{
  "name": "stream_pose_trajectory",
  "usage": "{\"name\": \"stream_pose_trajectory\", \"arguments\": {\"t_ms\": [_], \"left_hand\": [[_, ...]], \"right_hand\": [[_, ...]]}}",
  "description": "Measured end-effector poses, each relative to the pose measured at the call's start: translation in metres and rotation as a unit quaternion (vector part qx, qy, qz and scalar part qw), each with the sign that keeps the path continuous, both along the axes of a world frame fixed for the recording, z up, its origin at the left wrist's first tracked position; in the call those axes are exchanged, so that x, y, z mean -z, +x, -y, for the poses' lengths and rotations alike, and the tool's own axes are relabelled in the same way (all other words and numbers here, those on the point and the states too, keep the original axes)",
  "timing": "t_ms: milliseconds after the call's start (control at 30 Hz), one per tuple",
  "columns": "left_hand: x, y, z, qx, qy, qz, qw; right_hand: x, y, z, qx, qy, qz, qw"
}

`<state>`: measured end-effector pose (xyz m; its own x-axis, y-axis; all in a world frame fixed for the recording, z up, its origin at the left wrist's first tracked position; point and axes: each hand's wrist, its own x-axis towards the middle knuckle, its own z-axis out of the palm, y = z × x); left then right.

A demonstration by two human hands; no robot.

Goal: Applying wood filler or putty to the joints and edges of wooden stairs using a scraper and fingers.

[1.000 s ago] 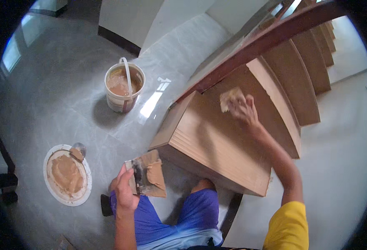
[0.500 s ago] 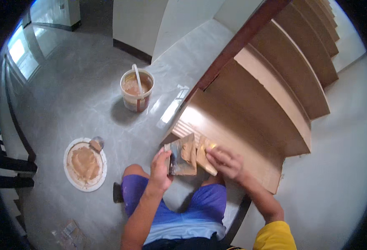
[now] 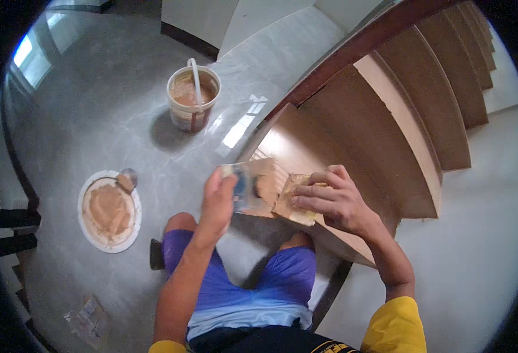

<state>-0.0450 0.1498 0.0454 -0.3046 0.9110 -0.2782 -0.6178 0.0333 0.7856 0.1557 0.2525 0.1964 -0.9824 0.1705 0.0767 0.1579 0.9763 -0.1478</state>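
My left hand [image 3: 217, 200] is closed on the left edge of a flat rectangular plate [image 3: 246, 197]. Tan paste [image 3: 266, 184] coats the right part of the plate, around a small dark patch. In my right hand [image 3: 340, 202] is a flat yellowish spreader [image 3: 292, 207], smeared with the same paste and pinched between thumb and fingers. Its edge meets the plate's right side. Both tools are over the lowest stair tread [image 3: 282, 132], above my knees. Motion slightly blurs the plate and left hand.
A white bucket [image 3: 193, 117] of tan paste, its handle raised, stands on the grey floor. Left of me lies a round white lid [image 3: 136, 220] bearing paste, with a small scoop-like thing [image 3: 126, 180] on its rim. Curved wooden stairs [image 3: 388, 141] rise at right beside a white wall [image 3: 459, 247].
The spreader has turned to show its broad face, and the paste lump on the plate is flatter. Both hands stand higher in the picture; the whole view has shifted a little.
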Motion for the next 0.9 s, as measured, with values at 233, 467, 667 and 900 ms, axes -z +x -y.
{"name": "stream_pose_trajectory", "arguments": {"t_ms": [233, 467, 667, 900], "left_hand": [[0.022, -0.044, 0.011, -0.168, -0.137, 0.155, 0.964], [0.072, -0.067, 0.039, -0.134, -0.094, 0.212, 0.964], [0.081, -0.062, 0.039, -0.146, -0.13, 0.246, 0.949], [0.08, -0.068, 0.049, -0.127, -0.106, 0.249, 0.954]], "right_hand": [[0.055, 0.033, -0.116, 0.096, 0.318, -0.019, 0.943], [0.096, 0.026, -0.195, 0.056, 0.415, 0.061, 0.906], [0.109, 0.035, -0.225, 0.036, 0.517, 0.082, 0.851], [0.121, 0.038, -0.205, 0.063, 0.544, 0.128, 0.827]]}}
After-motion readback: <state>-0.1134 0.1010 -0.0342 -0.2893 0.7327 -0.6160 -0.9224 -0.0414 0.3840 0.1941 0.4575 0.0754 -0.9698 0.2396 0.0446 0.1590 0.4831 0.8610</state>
